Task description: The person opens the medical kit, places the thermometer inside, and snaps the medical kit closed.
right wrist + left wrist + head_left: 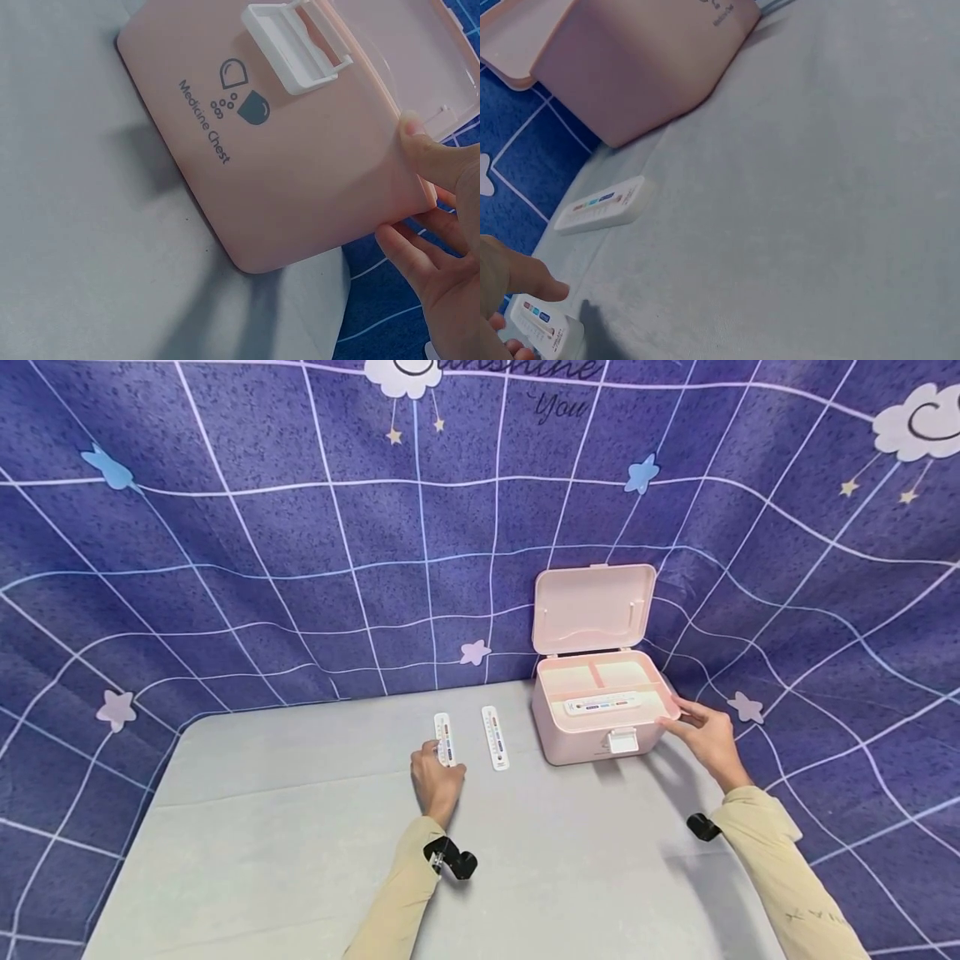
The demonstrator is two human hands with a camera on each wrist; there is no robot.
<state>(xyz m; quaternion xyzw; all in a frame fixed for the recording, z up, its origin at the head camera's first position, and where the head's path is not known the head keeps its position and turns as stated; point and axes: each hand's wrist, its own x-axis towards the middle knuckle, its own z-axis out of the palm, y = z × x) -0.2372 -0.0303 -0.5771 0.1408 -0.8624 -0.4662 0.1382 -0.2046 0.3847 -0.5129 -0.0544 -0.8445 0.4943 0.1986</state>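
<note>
A pink medicine chest stands with its lid raised and its white latch hanging at the front. My right hand grips its right rim, thumb on the edge and fingers against the outer side. One white strip thermometer lies in the chest's front tray section. My left hand is over the lower end of another thermometer on the table. In the left wrist view its fingers are at one side of that thermometer, the thumb apart above it. A third thermometer lies between hand and chest.
A pale grey cloth covers the table. Behind and beside it hangs a blue grid-patterned curtain with stars and clouds, close to the back of the chest.
</note>
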